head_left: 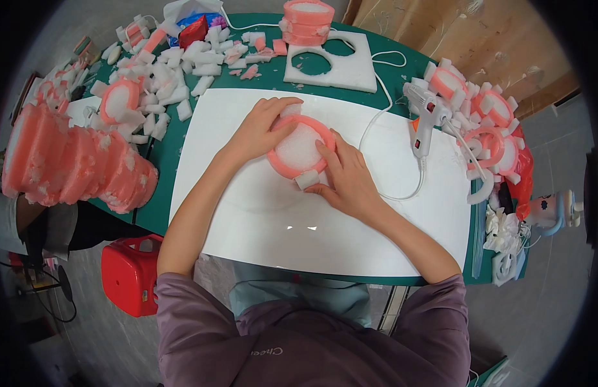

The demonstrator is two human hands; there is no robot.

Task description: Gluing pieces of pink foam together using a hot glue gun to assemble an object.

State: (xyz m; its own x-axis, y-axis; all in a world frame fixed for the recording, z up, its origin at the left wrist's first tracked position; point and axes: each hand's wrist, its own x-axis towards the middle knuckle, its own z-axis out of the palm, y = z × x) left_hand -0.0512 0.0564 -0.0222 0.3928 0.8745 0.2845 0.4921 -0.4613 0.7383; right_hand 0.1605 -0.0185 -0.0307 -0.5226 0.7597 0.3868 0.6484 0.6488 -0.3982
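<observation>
A round white foam disc (300,146) with a pink foam rim (281,166) lies over the white board in front of me. My left hand (265,127) grips its upper left edge, fingers curled over a white foam piece (290,111) there. On the opposite side my right hand (347,171) holds the rim, thumb against a small white foam block (306,179) at the lower edge. To the right, a white hot glue gun (428,116) rests on the board, its cord looping behind my right hand.
The white board (247,232) covers the green table (160,187). Loose white foam blocks (205,61) lie at the back left. Stacked pink foam rings (73,164) stand at the left edge, finished-looking pink rounds (496,106) at right. A red stool (128,277) is below left.
</observation>
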